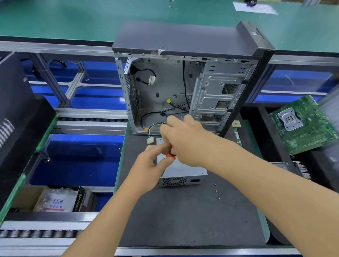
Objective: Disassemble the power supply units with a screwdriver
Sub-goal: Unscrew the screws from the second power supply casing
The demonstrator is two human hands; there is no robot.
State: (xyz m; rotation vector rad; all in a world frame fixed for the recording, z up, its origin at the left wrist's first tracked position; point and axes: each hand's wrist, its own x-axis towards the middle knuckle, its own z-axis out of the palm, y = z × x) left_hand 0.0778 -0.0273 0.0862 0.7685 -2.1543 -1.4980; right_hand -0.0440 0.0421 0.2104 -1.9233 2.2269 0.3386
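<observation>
PSU (182, 174) sits flat on the grey mat (187, 213), just in front of the open case (181, 77), with its vent grille and mains socket facing the person and its wire bundle trailing back toward the case floor.

Biggest first: one case, standing upright, side panel off, gutted but for cables. One mat under it all. One motherboard (303, 125) propped off to the right, well apart. One PSU in view, so by my reckoning this is the first unit on the go. One screwdriver (170, 153), orange and black at the handle, tip hidden.

Right hand (184, 140) is curled round that handle, over the PSU's top. Left hand (153, 161) comes in beside it, thumb and fingers pinching near the orange collar, steadying it.

Looks like the cover-screw stage: the lid appears closed, nothing lifted. Next move calls for a seated tip, straight downward pressure, and the left hand shifting to hold the box against twisting.

A few tiny specks, maybe screws (216, 190), lie on the mat to the right; too small to count.
</observation>
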